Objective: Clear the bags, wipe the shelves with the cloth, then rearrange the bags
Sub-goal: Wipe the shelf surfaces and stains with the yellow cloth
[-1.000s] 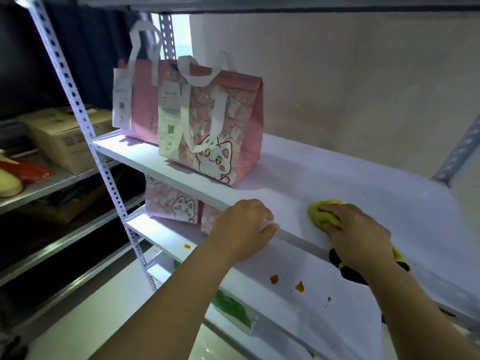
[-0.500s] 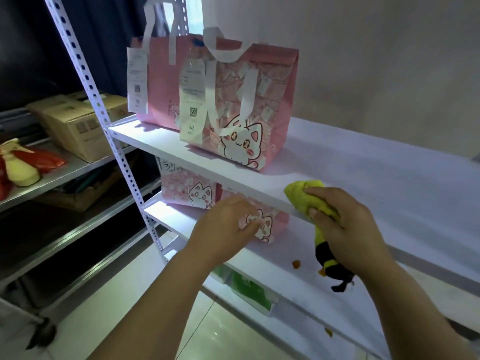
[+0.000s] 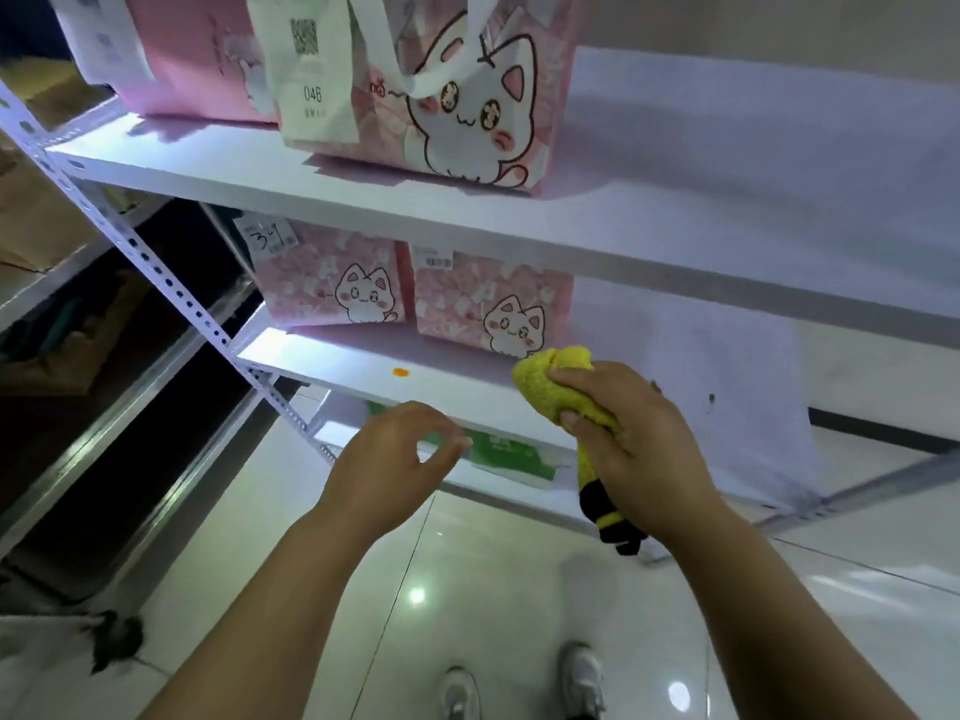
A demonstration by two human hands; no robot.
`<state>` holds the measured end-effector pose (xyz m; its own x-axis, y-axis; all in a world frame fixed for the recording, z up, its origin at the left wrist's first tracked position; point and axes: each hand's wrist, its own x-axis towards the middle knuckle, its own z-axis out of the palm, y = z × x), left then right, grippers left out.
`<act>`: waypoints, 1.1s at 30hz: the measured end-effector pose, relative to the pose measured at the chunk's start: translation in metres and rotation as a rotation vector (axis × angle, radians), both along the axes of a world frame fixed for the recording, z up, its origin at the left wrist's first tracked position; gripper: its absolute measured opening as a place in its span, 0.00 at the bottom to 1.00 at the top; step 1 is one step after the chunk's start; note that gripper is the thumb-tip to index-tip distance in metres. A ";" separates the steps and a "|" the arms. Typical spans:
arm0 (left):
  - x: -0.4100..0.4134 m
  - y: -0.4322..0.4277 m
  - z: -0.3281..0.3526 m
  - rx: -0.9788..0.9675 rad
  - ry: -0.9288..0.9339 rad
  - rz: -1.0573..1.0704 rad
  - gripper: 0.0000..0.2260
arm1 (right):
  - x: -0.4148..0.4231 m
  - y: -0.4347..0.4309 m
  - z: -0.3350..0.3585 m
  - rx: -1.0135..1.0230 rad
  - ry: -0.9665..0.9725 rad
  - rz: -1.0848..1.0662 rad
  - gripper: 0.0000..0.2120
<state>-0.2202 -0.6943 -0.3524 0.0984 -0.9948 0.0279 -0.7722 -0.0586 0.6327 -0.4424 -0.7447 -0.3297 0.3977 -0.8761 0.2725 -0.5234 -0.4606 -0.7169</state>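
Observation:
My right hand [image 3: 636,444] grips a yellow cloth [image 3: 558,384] with a black-striped end, held at the front edge of the middle shelf [image 3: 363,366]. My left hand [image 3: 387,459] hovers below that edge with fingers loosely curled, holding nothing. Two small pink cat bags [image 3: 332,283] [image 3: 493,304] stand side by side on the middle shelf, just behind the cloth. A large pink cat bag [image 3: 467,96] with white handles stands on the upper shelf [image 3: 727,200], and another pink bag [image 3: 187,54] is behind it at the left. An orange spot [image 3: 400,372] marks the middle shelf.
A green package [image 3: 509,452] lies on the lowest shelf. A perforated white upright [image 3: 156,272] runs down the left. Beyond it, a darker rack holds a cardboard box [image 3: 31,215]. Glossy tiled floor and my white shoes [image 3: 524,688] are below.
My view has dropped lower and come closer to the rack. My right hand has lowered the cloth from the upper shelf edge to the middle shelf. My left hand has come off the shelf and hangs below it.

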 end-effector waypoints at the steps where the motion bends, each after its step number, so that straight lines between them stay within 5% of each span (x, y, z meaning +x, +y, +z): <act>1: -0.002 -0.001 -0.008 0.024 -0.007 -0.020 0.04 | 0.000 0.002 -0.011 0.027 0.012 -0.027 0.16; 14: -0.081 -0.043 -0.155 0.263 -0.111 -0.249 0.12 | -0.088 -0.023 -0.162 0.268 0.197 -0.350 0.17; 22: -0.141 -0.101 -0.217 0.132 -0.185 -0.095 0.21 | -0.167 -0.071 -0.219 0.226 0.320 -0.617 0.19; 27: -0.160 -0.129 -0.243 0.207 -0.275 -0.006 0.36 | -0.194 -0.114 -0.249 0.316 0.385 -0.846 0.22; 33: -0.156 -0.131 -0.250 0.130 -0.301 0.016 0.38 | -0.187 -0.144 -0.275 0.339 0.452 -0.970 0.25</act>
